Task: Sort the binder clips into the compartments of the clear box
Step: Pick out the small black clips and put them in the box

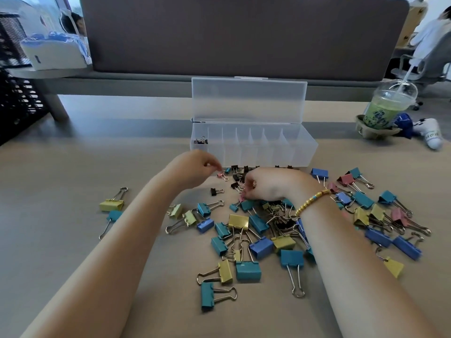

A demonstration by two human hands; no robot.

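A clear box [305, 152] with several compartments stands open at the table's middle, lid upright. Its leftmost compartment holds a few small dark clips [201, 141]; the others look empty. A heap of binder clips [256, 230] in teal, blue, yellow, pink and black spreads in front of it. My left hand [195, 169] reaches toward a tiny pink clip [222, 175] on the table, fingertips pinched right at it. My right hand [266, 184], with a yellow bead bracelet, curls its fingers round small pink clips [242, 196] at the heap's far edge.
A green iced drink [388, 106] in a cardboard holder stands at the right rear, next to a blue and white toy [429, 134]. Two stray clips [111, 206] lie left of my left arm. A black mesh rack [17, 93] is far left.
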